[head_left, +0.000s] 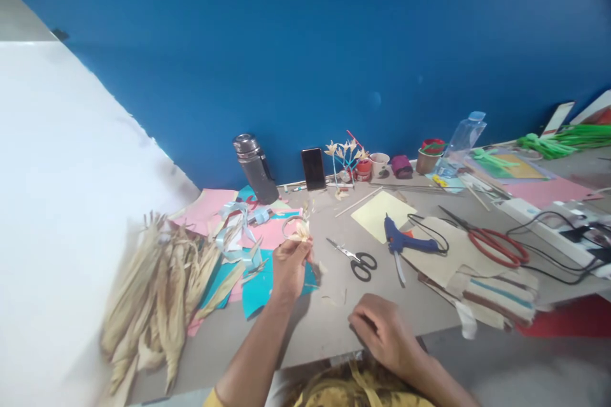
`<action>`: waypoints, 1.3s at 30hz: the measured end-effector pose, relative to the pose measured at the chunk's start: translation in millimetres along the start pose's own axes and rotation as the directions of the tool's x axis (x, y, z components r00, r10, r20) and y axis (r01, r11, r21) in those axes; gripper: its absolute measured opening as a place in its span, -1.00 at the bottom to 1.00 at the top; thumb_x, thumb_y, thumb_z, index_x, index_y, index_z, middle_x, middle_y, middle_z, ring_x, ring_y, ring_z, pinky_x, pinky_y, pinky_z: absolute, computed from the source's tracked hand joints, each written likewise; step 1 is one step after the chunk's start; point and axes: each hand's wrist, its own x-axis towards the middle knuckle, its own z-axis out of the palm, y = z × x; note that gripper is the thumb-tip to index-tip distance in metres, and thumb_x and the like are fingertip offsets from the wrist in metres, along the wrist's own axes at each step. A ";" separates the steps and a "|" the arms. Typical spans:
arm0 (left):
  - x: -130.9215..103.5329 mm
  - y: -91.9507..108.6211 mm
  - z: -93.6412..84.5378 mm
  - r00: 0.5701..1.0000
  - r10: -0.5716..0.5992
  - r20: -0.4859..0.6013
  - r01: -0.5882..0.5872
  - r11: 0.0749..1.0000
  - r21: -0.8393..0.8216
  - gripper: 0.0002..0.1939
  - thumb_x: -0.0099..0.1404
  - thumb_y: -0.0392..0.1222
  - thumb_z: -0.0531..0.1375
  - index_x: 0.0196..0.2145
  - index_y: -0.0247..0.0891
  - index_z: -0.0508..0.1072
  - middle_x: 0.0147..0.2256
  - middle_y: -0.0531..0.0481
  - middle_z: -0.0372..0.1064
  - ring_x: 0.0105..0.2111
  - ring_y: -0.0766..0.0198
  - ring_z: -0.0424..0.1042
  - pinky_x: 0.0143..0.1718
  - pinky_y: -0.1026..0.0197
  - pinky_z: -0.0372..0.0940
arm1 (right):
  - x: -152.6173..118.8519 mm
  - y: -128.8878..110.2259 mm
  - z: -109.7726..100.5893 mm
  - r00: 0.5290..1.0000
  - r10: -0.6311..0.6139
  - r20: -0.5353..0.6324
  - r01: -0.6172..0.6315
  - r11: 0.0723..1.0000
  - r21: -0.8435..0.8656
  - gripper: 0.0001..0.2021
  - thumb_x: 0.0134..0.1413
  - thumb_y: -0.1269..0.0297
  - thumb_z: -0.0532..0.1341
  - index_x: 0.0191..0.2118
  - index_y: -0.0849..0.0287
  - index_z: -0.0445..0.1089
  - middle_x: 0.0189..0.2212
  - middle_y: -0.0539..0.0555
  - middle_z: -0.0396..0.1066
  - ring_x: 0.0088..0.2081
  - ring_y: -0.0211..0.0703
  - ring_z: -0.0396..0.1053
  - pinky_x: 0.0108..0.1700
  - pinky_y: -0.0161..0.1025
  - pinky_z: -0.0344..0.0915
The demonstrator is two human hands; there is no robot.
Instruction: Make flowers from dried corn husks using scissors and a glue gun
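Near the middle of the table, my left hand [290,265] pinches a small pale husk flower [300,232] between thumb and fingers, petals pointing up. My right hand [377,325] rests by the front edge with its fingers curled in; whether it holds anything is hidden. Between and beyond the hands lie black-handled scissors [356,259], slightly open. Blue and pink paper sheets [258,292] lie under and left of my left hand. A blue glue gun [408,238] is right of the scissors. More husk flowers [346,151] stand upright at the back.
Dried corn husks [162,292] are heaped at the left. Along the blue wall stand a flask [258,168], a phone [313,169], cups [379,165] and a tilted plastic bottle [461,143]. Red-handled scissors [499,247], a cloth [496,296] and a power strip [544,229] with cables lie right.
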 end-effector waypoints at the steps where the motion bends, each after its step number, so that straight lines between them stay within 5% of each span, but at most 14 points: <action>1: 0.5 0.4 0.2 1.000 -0.019 0.002 0.019 0.999 -0.029 -0.69 0.03 -0.03 0.44 -0.54 -0.28 0.46 -0.52 0.04 0.39 -0.61 0.43 0.24 -0.54 0.27 0.19 | -0.9 1.7 1.5 1.000 -0.029 0.009 0.030 0.999 -0.029 -0.76 0.26 0.36 0.13 -0.48 0.14 0.31 -0.54 0.02 0.32 -0.47 -0.21 0.29 -0.40 -0.27 0.05; 9: 2.3 0.6 2.2 0.996 -0.080 -0.035 0.076 0.992 -0.097 -0.65 -0.05 -0.03 0.49 -0.52 -0.30 0.48 -0.40 -0.01 0.47 -0.62 0.50 0.23 -0.55 0.32 0.18 | 0.0 2.7 4.7 0.993 -0.115 0.025 0.117 0.987 -0.110 -0.76 0.31 0.36 0.10 -0.44 0.15 0.32 -0.52 0.03 0.35 -0.43 -0.20 0.29 -0.37 -0.25 0.02; 19: -2.8 7.3 -0.2 0.981 0.172 0.092 -0.190 0.946 0.261 -0.72 0.21 -0.11 0.33 -0.58 -0.23 0.42 -0.49 0.06 0.21 -0.54 0.36 0.23 -0.52 0.22 0.26 | -3.1 5.4 7.0 0.996 -0.086 0.031 0.087 0.994 -0.060 -0.75 0.32 0.32 0.09 -0.43 0.17 0.34 -0.50 0.04 0.35 -0.41 -0.19 0.29 -0.35 -0.23 0.04; 23: -6.4 11.1 3.1 0.972 0.169 0.162 -0.206 0.946 0.250 -0.73 0.21 -0.11 0.33 -0.58 -0.23 0.44 -0.49 0.03 0.23 -0.52 0.34 0.25 -0.55 0.24 0.25 | 3.8 2.3 -2.0 0.997 0.069 0.026 -0.073 0.985 0.157 -0.72 0.31 0.24 0.11 -0.43 0.18 0.38 -0.51 0.04 0.34 -0.44 -0.20 0.27 -0.36 -0.25 0.09; 27: -10.5 10.5 4.4 0.953 0.114 0.279 -0.177 0.960 0.215 -0.77 0.23 -0.09 0.31 -0.51 -0.24 0.51 -0.47 0.02 0.29 -0.57 0.37 0.27 -0.55 0.24 0.25 | 38.3 -11.2 -30.1 0.934 0.357 -0.022 -0.295 0.804 0.517 -0.65 0.28 0.04 0.15 -0.41 0.19 0.43 -0.53 0.02 0.35 -0.52 -0.26 0.19 -0.49 -0.30 0.07; 33: -14.0 10.1 4.4 0.923 0.087 0.375 -0.204 0.936 0.286 -0.80 0.26 -0.17 0.28 -0.50 -0.27 0.52 -0.39 0.01 0.36 -0.53 0.40 0.30 -0.51 0.29 0.25 | 91.1 -31.7 -46.5 0.949 0.317 -0.002 -0.228 0.687 0.690 -0.59 0.13 -0.10 0.25 -0.37 0.23 0.48 -0.59 -0.03 0.21 -0.55 -0.32 0.03 -0.54 -0.32 -0.05; 39: -16.5 8.8 6.3 0.946 0.168 0.278 -0.264 0.896 0.356 -0.80 0.25 -0.21 0.26 -0.52 -0.25 0.50 -0.41 0.03 0.36 -0.52 0.38 0.29 -0.50 0.31 0.23 | 100.5 -41.7 -34.8 0.955 0.296 -0.022 -0.189 0.664 0.724 -0.68 0.02 0.01 0.34 -0.41 0.20 0.45 -0.58 -0.08 0.16 -0.56 -0.35 -0.02 -0.53 -0.32 -0.06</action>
